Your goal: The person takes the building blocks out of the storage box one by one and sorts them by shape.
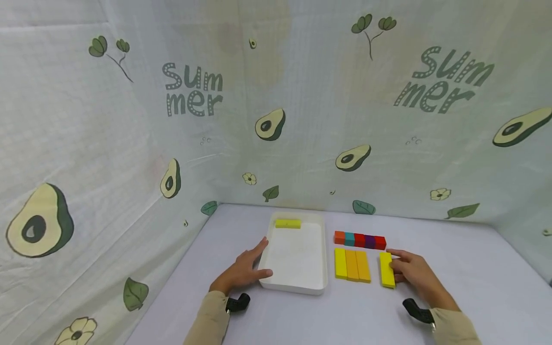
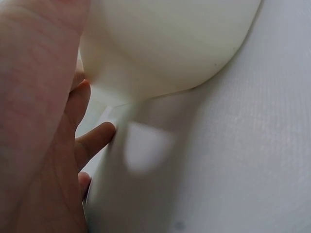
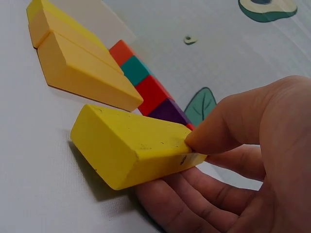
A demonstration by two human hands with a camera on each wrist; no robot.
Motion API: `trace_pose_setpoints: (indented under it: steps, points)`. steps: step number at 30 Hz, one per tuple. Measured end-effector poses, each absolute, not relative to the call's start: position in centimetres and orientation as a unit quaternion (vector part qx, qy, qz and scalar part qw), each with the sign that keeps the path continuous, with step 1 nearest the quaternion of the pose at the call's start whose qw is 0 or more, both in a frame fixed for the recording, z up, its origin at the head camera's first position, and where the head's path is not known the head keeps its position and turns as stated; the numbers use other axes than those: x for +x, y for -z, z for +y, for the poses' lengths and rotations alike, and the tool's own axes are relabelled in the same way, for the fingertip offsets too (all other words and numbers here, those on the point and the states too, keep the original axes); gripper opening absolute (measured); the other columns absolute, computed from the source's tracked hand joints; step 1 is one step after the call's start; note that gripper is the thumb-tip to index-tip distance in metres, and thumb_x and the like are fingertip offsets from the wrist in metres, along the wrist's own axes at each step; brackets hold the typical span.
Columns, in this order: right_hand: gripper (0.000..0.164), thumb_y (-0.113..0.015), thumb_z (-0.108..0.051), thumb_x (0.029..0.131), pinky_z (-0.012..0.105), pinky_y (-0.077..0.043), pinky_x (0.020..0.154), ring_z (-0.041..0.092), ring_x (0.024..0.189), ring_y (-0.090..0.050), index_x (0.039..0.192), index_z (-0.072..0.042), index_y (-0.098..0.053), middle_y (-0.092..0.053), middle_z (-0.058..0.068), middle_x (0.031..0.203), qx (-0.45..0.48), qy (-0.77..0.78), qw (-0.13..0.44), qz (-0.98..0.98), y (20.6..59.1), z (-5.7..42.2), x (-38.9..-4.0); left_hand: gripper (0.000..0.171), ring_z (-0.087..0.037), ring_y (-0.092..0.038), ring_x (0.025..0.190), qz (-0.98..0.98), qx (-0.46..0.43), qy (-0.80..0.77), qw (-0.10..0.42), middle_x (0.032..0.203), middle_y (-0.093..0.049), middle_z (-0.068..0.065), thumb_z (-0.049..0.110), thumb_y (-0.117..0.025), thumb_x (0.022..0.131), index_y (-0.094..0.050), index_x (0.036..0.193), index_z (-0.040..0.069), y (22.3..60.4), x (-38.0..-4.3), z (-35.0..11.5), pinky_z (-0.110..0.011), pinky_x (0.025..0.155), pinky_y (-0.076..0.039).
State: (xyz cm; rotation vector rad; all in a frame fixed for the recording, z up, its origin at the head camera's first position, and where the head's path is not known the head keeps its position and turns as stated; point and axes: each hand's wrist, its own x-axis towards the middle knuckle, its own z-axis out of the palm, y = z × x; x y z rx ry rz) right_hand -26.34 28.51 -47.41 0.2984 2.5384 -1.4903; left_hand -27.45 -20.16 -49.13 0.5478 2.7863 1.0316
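Observation:
My right hand [image 1: 413, 272] pinches a long yellow block [image 3: 141, 145], thumb on one side and fingers curled beneath. One end of that block tilts up over its shadow in the right wrist view. Beside it lie a yellow block [image 1: 340, 263] and two orange-yellow blocks [image 1: 357, 266], side by side. My left hand [image 1: 241, 269] rests against the left side of a shallow white tray [image 1: 324, 254], its fingers spread along the wall and the thumb at the near-left rim. Another yellow block [image 1: 288, 224] lies inside the tray at its far end.
Behind the long blocks runs a row of small cubes: an orange cube [image 1: 339, 237], a teal cube [image 1: 349, 239], a purple cube [image 1: 369, 241] and red ones [image 1: 359, 240]. A white cloth printed with avocados [image 1: 270, 124] hangs behind the white table [image 1: 310, 318].

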Motion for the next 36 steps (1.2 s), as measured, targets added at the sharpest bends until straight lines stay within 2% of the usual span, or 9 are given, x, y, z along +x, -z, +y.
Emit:
trace_pose_setpoints:
  steps: [7, 15, 27, 36]
  points:
    - [0.063, -0.059, -0.02, 0.096, 0.033, -0.059, 0.076, 0.022, 0.083, -0.063, 0.15, 0.004, -0.038, -0.058, 0.028, 0.121, 0.091, 0.504, 0.082, 0.855, 47.5, 28.1, -26.3, 0.098, -0.037, -0.018, 0.15, 0.919, 0.181, -0.345, 0.058, 0.166, -0.018, 0.002, 0.058, -0.07, 0.087, -0.017, 0.162, 0.023, 49.3, -27.5, -20.2, -0.066, 0.116, -0.014]
    - [0.062, -0.059, -0.02, 0.096, 0.033, -0.059, 0.077, 0.022, 0.083, -0.062, 0.149, 0.005, -0.039, -0.061, 0.024, 0.117, 0.089, 0.506, 0.086, 0.854, 47.8, 28.0, -26.1, 0.098, -0.038, -0.016, 0.151, 0.917, 0.19, -0.347, 0.061, 0.166, -0.018, 0.002, 0.058, -0.068, 0.088, -0.017, 0.162, 0.023, 49.5, -27.5, -20.1, -0.066, 0.116, -0.01]
    - [0.062, -0.058, -0.021, 0.097, 0.032, -0.059, 0.076, 0.022, 0.083, -0.062, 0.15, 0.004, -0.038, -0.059, 0.026, 0.119, 0.08, 0.512, 0.083, 0.851, 47.7, 27.3, -26.4, 0.099, -0.033, -0.017, 0.151, 0.919, 0.194, -0.339, 0.053, 0.166, -0.017, 0.002, 0.061, -0.067, 0.087, -0.017, 0.162, 0.02, 49.6, -27.7, -20.3, -0.064, 0.118, -0.009]
    - [0.06, -0.059, -0.024, 0.098, 0.033, -0.06, 0.076, 0.023, 0.087, -0.063, 0.147, 0.004, -0.041, -0.061, 0.026, 0.12, 0.074, 0.509, 0.054, 0.856, 48.3, 26.2, -26.4, 0.098, -0.032, -0.017, 0.151, 0.918, 0.194, -0.34, 0.054, 0.166, -0.016, 0.002, 0.06, -0.067, 0.088, -0.017, 0.162, 0.021, 49.7, -27.6, -20.2, -0.064, 0.118, -0.009]
